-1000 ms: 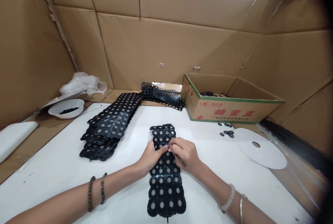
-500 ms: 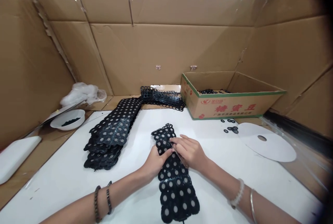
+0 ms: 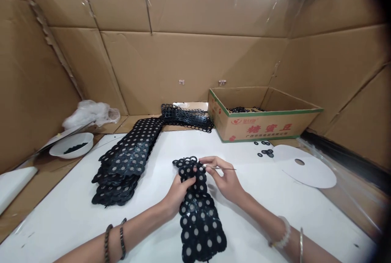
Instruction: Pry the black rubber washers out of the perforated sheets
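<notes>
A black strip of joined rings (image 3: 200,214) lies lengthwise before me on the white tabletop, its far end raised. My left hand (image 3: 179,191) grips its left edge near that end, thumb on top. Above the far right corner, my right hand (image 3: 224,175) pinches a thin needle (image 3: 227,169) that points left into the rings. The needle's tip and any thread are too fine to make out. Left of my hands lies a thick folded stack of the same black ring fabric (image 3: 128,153), with an openwork ring piece (image 3: 187,117) behind it.
At the back right stands a cardboard box (image 3: 265,126) with black rings inside. Several loose rings (image 3: 267,152) and a white disc with a hole (image 3: 308,169) lie near it. On the left are a white bowl (image 3: 87,143) and a plastic bag (image 3: 91,112). Cardboard walls (image 3: 198,59) surround the table.
My right hand has turned so the needle shows sideways, and its fingers are at the strip's far right corner. My left hand has shifted toward the far end. The camera view has tilted up slightly.
</notes>
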Available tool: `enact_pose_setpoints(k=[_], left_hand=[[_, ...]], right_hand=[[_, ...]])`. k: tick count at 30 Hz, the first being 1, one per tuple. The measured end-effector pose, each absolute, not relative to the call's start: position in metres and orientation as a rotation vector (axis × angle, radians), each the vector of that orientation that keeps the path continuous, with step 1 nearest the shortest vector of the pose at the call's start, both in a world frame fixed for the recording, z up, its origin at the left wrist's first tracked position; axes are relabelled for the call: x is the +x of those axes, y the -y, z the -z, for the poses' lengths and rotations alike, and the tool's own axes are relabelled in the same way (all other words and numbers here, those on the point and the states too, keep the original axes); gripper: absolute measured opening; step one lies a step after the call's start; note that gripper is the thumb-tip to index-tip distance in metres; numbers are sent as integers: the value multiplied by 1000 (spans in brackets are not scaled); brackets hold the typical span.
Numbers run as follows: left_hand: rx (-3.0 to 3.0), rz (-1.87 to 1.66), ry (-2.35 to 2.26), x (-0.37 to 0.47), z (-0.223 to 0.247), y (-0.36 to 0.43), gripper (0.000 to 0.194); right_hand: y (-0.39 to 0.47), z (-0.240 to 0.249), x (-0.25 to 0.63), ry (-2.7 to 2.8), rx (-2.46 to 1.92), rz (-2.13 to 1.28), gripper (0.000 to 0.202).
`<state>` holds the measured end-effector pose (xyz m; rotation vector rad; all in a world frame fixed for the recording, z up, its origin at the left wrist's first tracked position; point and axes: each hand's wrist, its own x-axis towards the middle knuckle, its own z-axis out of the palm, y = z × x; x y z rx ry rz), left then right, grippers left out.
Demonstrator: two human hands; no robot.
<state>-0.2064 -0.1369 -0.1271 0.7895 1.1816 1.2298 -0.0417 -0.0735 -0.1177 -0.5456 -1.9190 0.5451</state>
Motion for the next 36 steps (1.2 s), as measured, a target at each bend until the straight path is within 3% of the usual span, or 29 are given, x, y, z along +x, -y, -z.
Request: enact_pose_setpoints(k=[14, 21, 30, 36], left_hand=[[820, -1261, -1120, -204, 122, 138, 44], [950, -1256, -1118, -203, 125, 139, 53], [1007, -1243, -1204, -204, 135, 133, 59], [1011, -1151, -1249, -203, 135, 137, 62]], right_hand=[[86, 136, -48, 2050, -452, -113, 19], [88, 130, -52, 2117, -534, 40, 23], [73, 132, -37, 2090, -489, -136, 21], [57, 121, -24, 1808, -724, -290, 20]])
